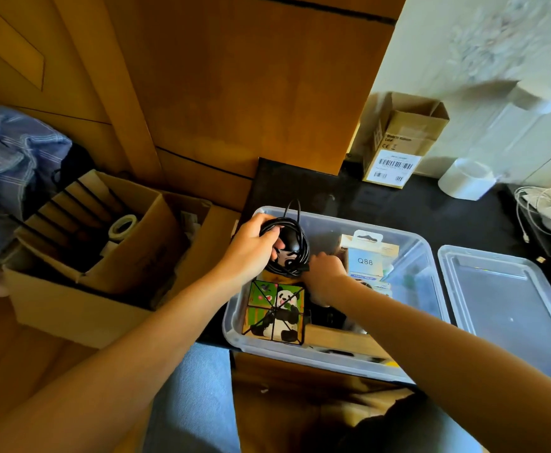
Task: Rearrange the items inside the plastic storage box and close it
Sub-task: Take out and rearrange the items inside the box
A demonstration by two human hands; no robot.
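Storage box [408,253]: clear plastic, lidless, cluttered

Black cable coil [288,246], green panda-print cube [275,310], clear box [424,256].

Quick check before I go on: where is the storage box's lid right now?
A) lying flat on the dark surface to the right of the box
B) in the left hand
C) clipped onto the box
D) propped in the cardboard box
A: the clear lid lies flat beside the open storage box, on its right, while the left hand holds a coiled black cable.
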